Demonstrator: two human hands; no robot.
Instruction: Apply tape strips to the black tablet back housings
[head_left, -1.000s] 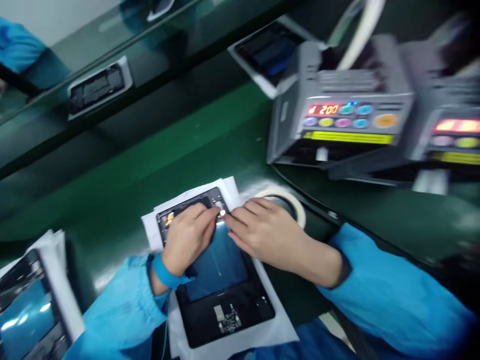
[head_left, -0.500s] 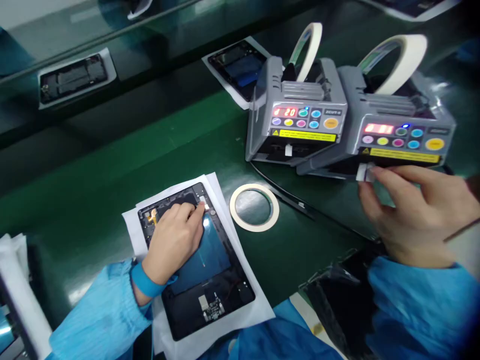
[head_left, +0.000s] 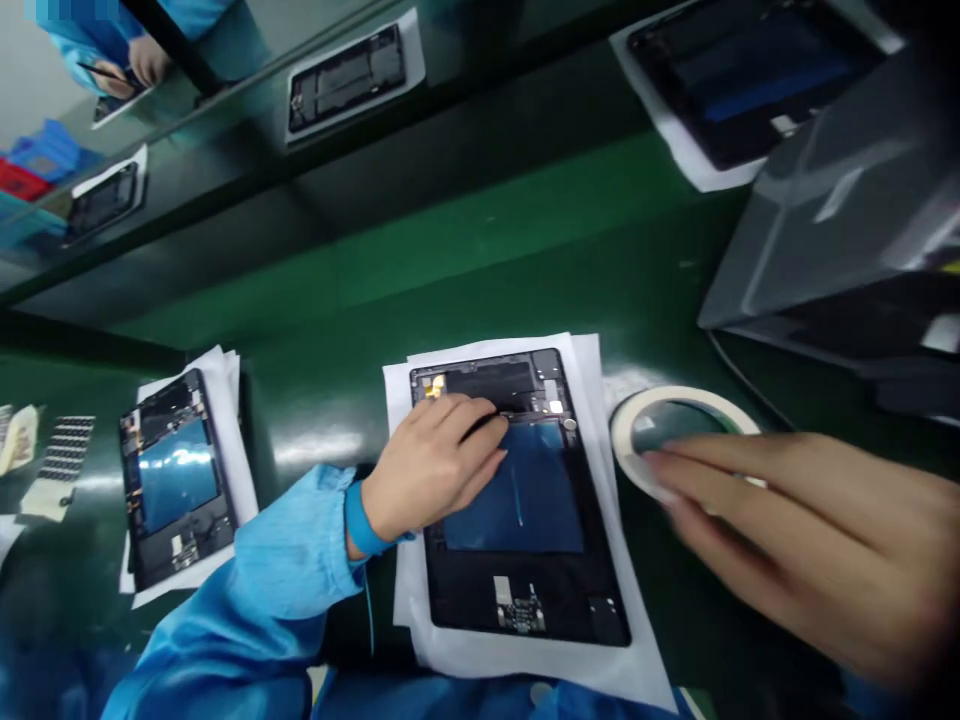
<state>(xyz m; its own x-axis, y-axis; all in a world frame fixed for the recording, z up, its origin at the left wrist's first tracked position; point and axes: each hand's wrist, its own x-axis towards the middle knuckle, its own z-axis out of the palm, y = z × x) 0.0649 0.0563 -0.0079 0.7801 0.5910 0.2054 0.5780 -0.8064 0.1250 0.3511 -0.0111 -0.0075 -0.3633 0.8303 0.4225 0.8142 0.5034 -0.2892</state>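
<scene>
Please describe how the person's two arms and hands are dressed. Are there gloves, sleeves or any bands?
Both hands are bare, without gloves. The left hand comes out of a light blue smock sleeve, with a blue wrist strap and a thin blue cord hanging from it. The right hand is blurred; its sleeve hardly shows.

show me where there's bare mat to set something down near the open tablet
Bare green mat lies beyond the open tablet, and between it and the second tablet. It is crowded rightward: tape roll, right hand, grey machine.

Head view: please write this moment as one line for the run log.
left hand: fingers pressing on open tablet | right hand: blurred, over tape ring | tablet on white sheet
</scene>
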